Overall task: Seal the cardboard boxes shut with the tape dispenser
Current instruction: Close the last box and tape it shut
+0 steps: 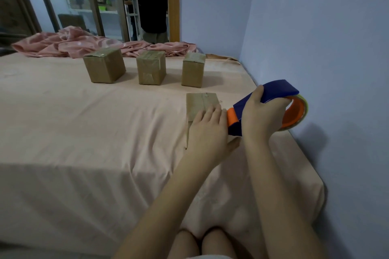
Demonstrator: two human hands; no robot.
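A small cardboard box (201,103) lies on the bed right of centre, a strip of tape down its top. My left hand (207,130) rests flat on its near part, fingers straight. My right hand (263,115) grips a blue and orange tape dispenser (280,92) at the box's right edge; its orange front end (232,116) touches the box beside my left hand. The clear tape roll (299,111) sticks out to the right. Three more cardboard boxes (104,65) (151,68) (193,70) stand in a row farther back, all with tape on top.
A peach sheet covers the bed (94,122). Crumpled pink fabric (69,43) lies along the far edge. A pale blue wall (326,48) runs close along the right side. A person in dark clothes (151,4) stands in the doorway beyond. My knees (202,244) show below.
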